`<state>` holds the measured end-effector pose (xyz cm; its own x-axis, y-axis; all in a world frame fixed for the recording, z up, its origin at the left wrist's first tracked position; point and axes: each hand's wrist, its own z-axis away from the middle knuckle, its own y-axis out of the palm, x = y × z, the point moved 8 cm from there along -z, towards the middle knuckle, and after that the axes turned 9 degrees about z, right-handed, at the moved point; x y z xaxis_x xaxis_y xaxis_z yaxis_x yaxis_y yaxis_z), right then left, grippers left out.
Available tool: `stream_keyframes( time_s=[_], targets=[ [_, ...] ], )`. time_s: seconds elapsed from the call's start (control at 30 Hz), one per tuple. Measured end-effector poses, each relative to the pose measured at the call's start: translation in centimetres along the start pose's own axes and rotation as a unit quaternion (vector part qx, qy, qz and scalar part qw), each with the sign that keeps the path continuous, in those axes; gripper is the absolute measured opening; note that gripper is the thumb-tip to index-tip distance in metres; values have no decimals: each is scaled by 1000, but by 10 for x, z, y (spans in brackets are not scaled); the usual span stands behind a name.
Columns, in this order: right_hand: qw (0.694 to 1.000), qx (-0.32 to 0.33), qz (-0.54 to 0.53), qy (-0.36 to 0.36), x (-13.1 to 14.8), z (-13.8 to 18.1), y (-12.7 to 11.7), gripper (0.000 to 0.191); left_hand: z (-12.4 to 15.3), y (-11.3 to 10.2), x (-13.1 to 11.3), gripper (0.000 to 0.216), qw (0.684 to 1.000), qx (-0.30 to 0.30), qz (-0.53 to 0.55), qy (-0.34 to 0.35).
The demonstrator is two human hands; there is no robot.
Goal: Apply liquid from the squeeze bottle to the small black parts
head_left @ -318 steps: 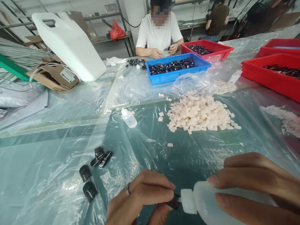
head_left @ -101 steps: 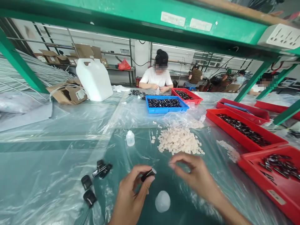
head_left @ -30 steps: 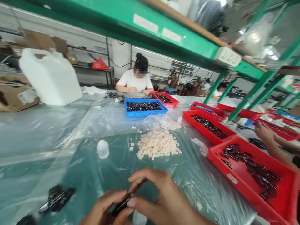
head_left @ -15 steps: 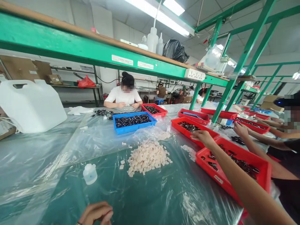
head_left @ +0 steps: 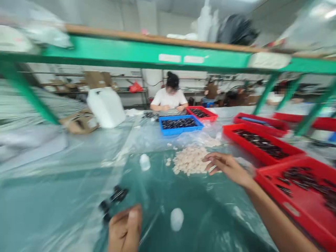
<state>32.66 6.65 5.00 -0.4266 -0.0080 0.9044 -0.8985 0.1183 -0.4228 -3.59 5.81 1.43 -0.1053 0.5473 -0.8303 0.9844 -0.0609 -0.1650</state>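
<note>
The picture is smeared by motion. My right hand reaches forward with its fingers stretched out onto the right edge of a pile of small white pieces; nothing shows in it. At the bottom edge my left hand is curled into a fist, and what it may hold is hidden. A small white bottle lies on the plastic sheet just right of that hand. A few black parts lie to its upper left. Another small white bottle stands left of the pile.
Red trays of black parts line the right side. A blue tray sits beyond the pile, with a seated person behind it. A white jug and cardboard box stand far left. A green shelf beam runs overhead.
The view has swung back left and down. My right hand has moved from the near red tray to the white pile. My left fist shows more fully at the bottom.
</note>
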Motion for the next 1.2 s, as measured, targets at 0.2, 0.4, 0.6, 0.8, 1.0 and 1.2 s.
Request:
stream_keyframes(
  time_s=[0.2,0.4,0.6,0.8,1.0,1.2],
  targets=[
    [998,37,22,-46,5,-12,56,47,52,-110,9,68,965,-114,-198,-126],
    [977,198,77,-27,-18,19,109,45,39,-132,18,39,903,-51,-379,-197],
    [925,336,172,-48,-22,46,150,51,11,-85,32,25,868,104,-446,-193],
    [946,267,153,-103,-3,50,164,41,17,-85,22,22,894,168,-390,-140],
    [966,220,47,-130,32,34,150,29,-11,-28,-10,32,969,159,-168,-92],
    [981,125,91,-114,18,25,128,42,-37,52,-2,42,979,170,39,-108]
  ],
)
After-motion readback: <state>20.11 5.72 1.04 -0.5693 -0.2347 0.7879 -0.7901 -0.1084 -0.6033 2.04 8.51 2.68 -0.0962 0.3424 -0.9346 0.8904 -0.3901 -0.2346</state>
